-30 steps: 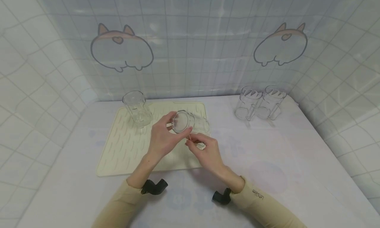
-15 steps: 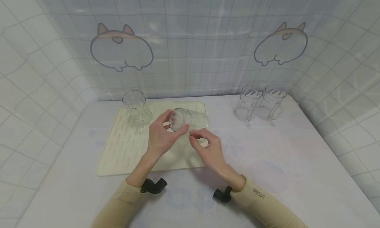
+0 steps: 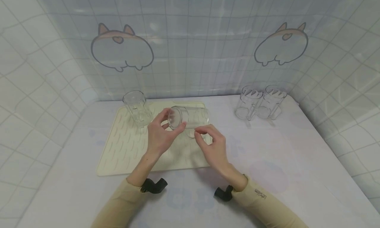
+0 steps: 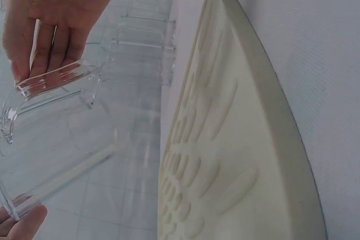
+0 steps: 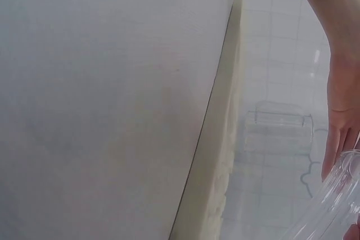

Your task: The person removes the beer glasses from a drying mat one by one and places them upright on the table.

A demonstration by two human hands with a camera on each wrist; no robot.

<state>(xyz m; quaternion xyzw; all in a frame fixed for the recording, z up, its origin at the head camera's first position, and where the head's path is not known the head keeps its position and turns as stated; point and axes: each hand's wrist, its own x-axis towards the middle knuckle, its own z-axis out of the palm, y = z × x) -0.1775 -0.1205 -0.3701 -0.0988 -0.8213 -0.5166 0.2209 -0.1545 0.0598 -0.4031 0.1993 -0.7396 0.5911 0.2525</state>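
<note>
A clear glass mug [image 3: 192, 117] lies on its side in the air above the cream ridged mat [image 3: 124, 157]. My left hand [image 3: 159, 134] grips it round its left end, thumb along the near side. At the handle, on the mug's near side, my right hand [image 3: 213, 145] pinches with thumb and fingertips; the left wrist view shows its fingers at the handle [image 4: 56, 82]. In the right wrist view the left hand [image 5: 344, 99] reaches round the mug [image 5: 332, 212], which is partly cut off by the frame.
Another clear glass mug [image 3: 137, 107] stands upright on the mat's far left part. Two more glass mugs, a left one [image 3: 247, 104] and a right one [image 3: 271, 102], stand side by side at the table's back right. A tile-patterned curtain [image 3: 190, 70] rises behind the table.
The held mug has turned closer to level and risen slightly, its left end moving a little left. My right hand has moved up and right with the handle.
</note>
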